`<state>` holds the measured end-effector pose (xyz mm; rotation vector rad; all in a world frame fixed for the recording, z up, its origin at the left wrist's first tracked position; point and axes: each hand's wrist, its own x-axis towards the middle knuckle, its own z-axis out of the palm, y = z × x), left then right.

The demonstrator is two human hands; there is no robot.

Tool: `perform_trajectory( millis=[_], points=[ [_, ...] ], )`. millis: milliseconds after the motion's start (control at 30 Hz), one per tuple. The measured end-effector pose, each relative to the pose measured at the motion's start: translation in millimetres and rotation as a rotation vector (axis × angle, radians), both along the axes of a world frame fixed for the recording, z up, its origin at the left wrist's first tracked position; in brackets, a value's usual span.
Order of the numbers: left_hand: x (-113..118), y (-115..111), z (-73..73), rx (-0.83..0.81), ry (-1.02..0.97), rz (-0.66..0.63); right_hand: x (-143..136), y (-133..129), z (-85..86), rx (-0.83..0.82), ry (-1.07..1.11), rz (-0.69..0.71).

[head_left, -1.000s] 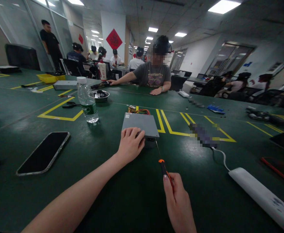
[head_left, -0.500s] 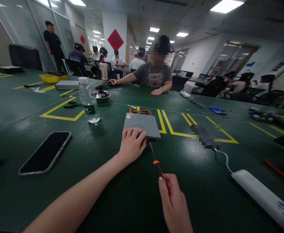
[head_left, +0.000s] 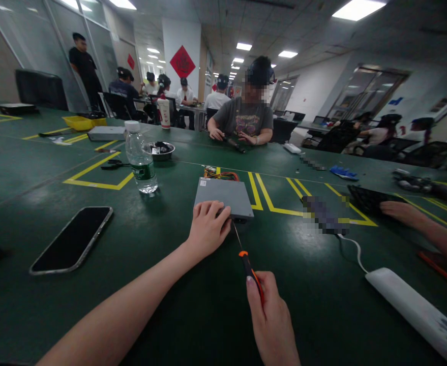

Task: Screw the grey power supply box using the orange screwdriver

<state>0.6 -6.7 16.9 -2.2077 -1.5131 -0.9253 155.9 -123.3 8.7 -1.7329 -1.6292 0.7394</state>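
Note:
A grey metal box [head_left: 229, 194] with a bundle of coloured wires [head_left: 223, 175] at its back lies on the green table [head_left: 162, 315]. My left hand [head_left: 209, 229] rests on the box's near left corner, its fingers bent over the top and the thumb at the front edge. In my right hand [head_left: 267, 310] is a screwdriver [head_left: 245, 265] with a black and orange handle. Its thin shaft points up and away, and the tip is at the near side of the box, just right of my left hand. The exact contact of the tip is hidden.
A water bottle [head_left: 141, 162], a metal bowl [head_left: 162, 151] and a phone [head_left: 72, 240] are on the left. To the right are a white power strip [head_left: 414, 310] and another person's hand [head_left: 402, 211] on a dark object. Across the table sits a person [head_left: 242, 114].
The screwdriver and my right hand have shifted slightly left. The person opposite has drawn a dark tool in close. Another person's arm has come in at the right with a dark object.

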Motion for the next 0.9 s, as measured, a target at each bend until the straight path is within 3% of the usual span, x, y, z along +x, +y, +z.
perform_trajectory(
  millis=[367,467,567,733,900],
  points=[
    [1,-1,0.2,0.007,0.011,0.004,-3,3,5.4,-0.117,0.035,0.045],
    [1,-1,-0.1,0.012,0.020,0.017,-1,7,7.5,-0.196,0.226,0.161],
    [1,-1,-0.6,0.017,0.020,0.026,-4,10,10.6,-0.386,0.584,0.272],
    [1,0,-1.5,0.021,0.016,0.016,-14,15,15.0,-0.632,1.005,0.158],
    [0,1,-2.5,0.046,0.023,0.013,-15,21,7.8,-0.606,1.040,0.135]
  ],
)
